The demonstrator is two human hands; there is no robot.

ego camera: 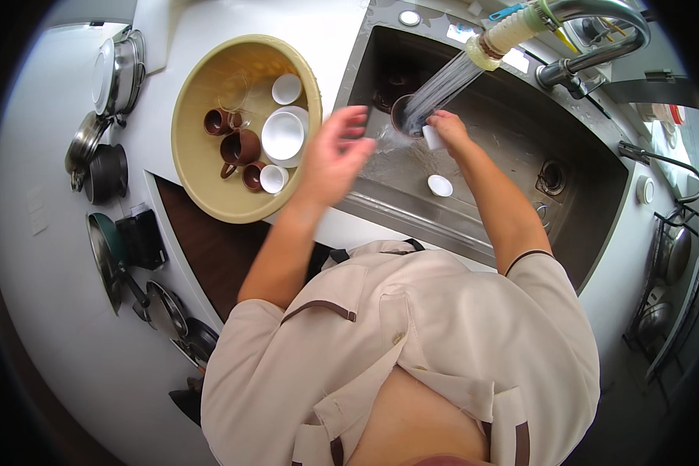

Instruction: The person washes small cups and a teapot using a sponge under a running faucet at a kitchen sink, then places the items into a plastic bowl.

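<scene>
My right hand (449, 131) is over the sink (483, 169), its fingers pinching a small white object (434, 138), perhaps a cup or a sponge; which of these I cannot tell. Right beside it, a stream of water falls into a brown cup or bowl (397, 116). A darker brown vessel (384, 100) lies behind that one, partly in shadow. Lower in the sink sits a small white cup (440, 186). My left hand (341, 154), blurred, hangs between the basin and the sink with fingers apart and nothing held.
A yellow-tan basin (195, 192) on the white counter holds several brown cups (240, 147) and white bowls (283, 136). The running faucet (594, 58) arches over the sink from the far right. Pots (106, 173) and pans (108, 244) line the left side. A dish rack (655, 279) stands right.
</scene>
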